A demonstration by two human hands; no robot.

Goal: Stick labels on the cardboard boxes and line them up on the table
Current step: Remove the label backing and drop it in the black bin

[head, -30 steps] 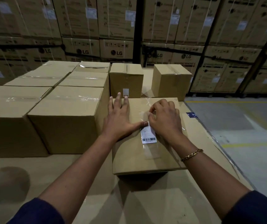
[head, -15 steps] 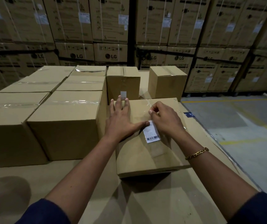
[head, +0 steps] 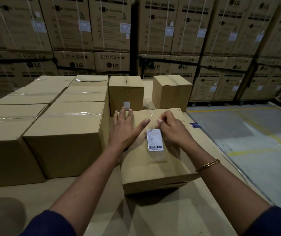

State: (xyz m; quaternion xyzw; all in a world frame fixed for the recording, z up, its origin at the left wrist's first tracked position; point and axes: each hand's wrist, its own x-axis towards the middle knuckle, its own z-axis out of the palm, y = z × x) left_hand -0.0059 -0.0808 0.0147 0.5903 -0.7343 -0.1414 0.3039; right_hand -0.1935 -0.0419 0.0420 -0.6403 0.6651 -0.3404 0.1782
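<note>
A small cardboard box (head: 155, 174) sits in front of me on the table. On its top lies a white barcode label (head: 154, 140) under a strip of clear tape (head: 158, 156). My left hand (head: 124, 128) rests flat on the box's left part, fingers straight, thumb stretched toward the label. My right hand (head: 172, 130) has curled fingers pinching the clear tape just beyond the label's far end.
Several larger taped boxes (head: 63, 133) stand in rows at the left. Two small boxes stand behind, one (head: 126, 92) with a small label, one (head: 172, 92) at the right. The table edge (head: 221, 150) drops to the floor on the right. Stacked cartons (head: 170, 31) fill the background.
My left thumb has lifted off the label and moved left. My right hand shifted slightly, still pinching the tape. The view moved a little closer to the box.
</note>
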